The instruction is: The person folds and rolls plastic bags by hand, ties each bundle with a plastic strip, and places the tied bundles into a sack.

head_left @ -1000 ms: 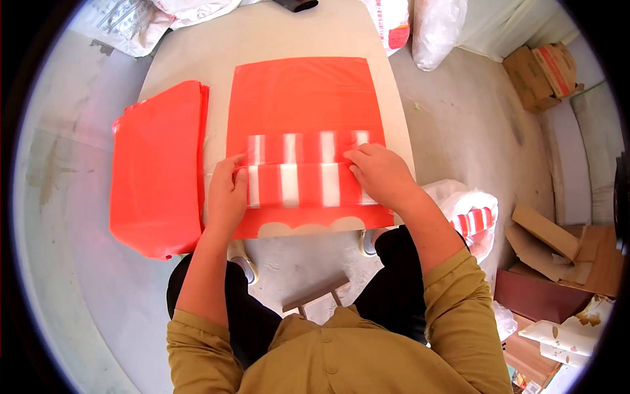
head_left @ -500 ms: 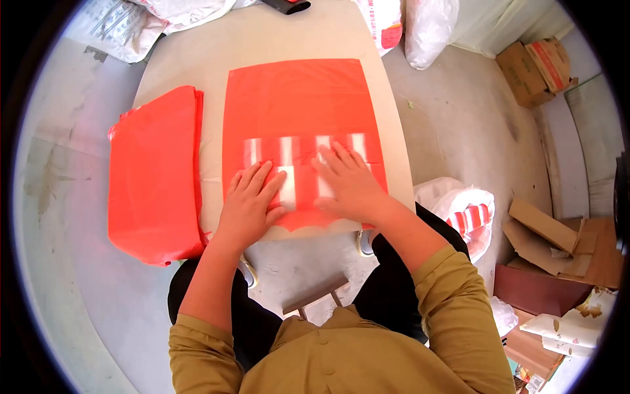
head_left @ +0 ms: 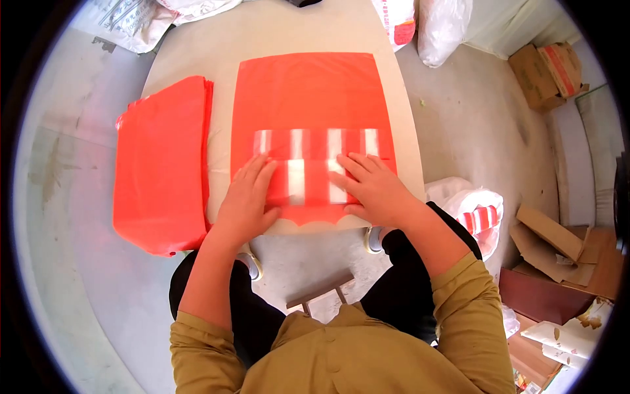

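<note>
A red plastic sheet (head_left: 308, 92), perhaps a flat bag, lies spread on the table (head_left: 220, 72) in front of me. Across its near part runs a red-and-white striped plastic piece (head_left: 315, 180), slightly smeared by motion. My left hand (head_left: 244, 197) rests on the left end of the stripes, fingers stretched out. On the right side, my right hand (head_left: 380, 194) lies with its fingers extended over the stripes, pressing on the plastic. Neither hand grips anything. The near edge of the sheet is wavy. Left of it sits a thick folded stack of red plastic (head_left: 161, 164).
A white bag (head_left: 446, 190) holding a striped bundle (head_left: 479, 220) stands on the floor by my right knee. Cardboard boxes (head_left: 545, 75) are at the far right, an open carton (head_left: 551, 236) nearer. White sacks (head_left: 134, 23) lie beyond the table's far left corner.
The view has shifted a little, so the table appears farther right. My right hand has slid rightward and nearer to me across the stripes. My left hand has shifted slightly left on the plastic.
</note>
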A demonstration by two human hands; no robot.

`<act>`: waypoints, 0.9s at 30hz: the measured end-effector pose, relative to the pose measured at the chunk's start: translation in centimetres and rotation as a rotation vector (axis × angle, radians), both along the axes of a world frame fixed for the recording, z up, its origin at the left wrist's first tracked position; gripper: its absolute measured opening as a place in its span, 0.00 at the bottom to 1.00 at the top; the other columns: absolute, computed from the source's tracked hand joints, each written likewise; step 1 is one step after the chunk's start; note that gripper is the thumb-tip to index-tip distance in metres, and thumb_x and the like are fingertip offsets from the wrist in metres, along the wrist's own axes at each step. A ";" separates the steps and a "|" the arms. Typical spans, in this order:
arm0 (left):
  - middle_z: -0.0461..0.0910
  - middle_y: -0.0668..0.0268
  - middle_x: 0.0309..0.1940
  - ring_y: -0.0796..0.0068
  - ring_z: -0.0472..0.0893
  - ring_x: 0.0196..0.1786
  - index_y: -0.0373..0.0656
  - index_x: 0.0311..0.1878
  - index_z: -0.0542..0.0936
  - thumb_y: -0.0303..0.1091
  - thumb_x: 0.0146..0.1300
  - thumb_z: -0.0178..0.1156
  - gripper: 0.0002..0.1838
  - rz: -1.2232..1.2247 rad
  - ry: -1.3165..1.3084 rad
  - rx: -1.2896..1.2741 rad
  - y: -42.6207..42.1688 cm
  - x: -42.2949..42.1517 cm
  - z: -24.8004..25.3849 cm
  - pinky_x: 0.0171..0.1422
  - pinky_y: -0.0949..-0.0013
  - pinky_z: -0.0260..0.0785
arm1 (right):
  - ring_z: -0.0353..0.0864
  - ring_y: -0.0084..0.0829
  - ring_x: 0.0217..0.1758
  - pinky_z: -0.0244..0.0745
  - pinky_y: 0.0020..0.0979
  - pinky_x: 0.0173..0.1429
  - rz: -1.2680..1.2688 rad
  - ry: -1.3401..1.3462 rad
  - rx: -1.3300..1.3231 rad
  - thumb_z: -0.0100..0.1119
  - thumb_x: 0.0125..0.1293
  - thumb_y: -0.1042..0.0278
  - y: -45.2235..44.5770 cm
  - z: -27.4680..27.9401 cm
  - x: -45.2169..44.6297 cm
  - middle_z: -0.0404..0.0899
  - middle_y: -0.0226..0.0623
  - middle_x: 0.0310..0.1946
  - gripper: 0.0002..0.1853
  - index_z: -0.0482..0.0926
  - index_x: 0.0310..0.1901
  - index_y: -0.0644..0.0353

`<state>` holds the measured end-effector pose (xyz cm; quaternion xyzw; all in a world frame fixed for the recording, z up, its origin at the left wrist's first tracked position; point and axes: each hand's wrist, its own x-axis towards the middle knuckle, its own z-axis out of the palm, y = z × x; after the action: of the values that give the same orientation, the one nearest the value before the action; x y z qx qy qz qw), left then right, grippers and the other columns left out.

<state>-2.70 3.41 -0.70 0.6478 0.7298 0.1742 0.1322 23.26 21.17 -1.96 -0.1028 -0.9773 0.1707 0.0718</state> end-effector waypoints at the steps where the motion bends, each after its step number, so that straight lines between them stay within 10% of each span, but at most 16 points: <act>1: 0.64 0.49 0.78 0.46 0.64 0.80 0.39 0.74 0.68 0.30 0.52 0.69 0.42 0.030 -0.058 -0.002 -0.1 -0.3 0.1 0.82 0.50 0.60 | 0.65 0.51 0.77 0.64 0.51 0.77 -0.006 0.001 -0.013 0.73 0.60 0.62 0.0 -0.2 -0.1 0.66 0.46 0.76 0.35 0.74 0.69 0.56; 16: 0.58 0.45 0.80 0.42 0.59 0.83 0.36 0.76 0.63 0.25 0.52 0.65 0.44 0.183 -0.258 0.106 -1.7 -1.2 -0.5 0.83 0.53 0.60 | 0.64 0.50 0.78 0.63 0.49 0.78 -0.023 -0.059 -0.029 0.70 0.60 0.68 0.1 0.6 -0.5 0.66 0.46 0.75 0.34 0.72 0.70 0.56; 27: 0.70 0.53 0.74 0.47 0.66 0.78 0.39 0.70 0.74 0.22 0.53 0.63 0.36 -0.073 0.197 0.038 -0.8 -0.6 -1.2 0.79 0.42 0.63 | 0.68 0.51 0.74 0.68 0.50 0.74 0.004 0.004 0.059 0.66 0.58 0.73 -0.1 0.5 -0.9 0.70 0.45 0.72 0.31 0.75 0.66 0.57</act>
<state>-3.32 2.62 -1.94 0.6903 0.7117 0.1186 0.0536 22.37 21.05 -1.44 -0.0983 -0.9820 0.1420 0.0767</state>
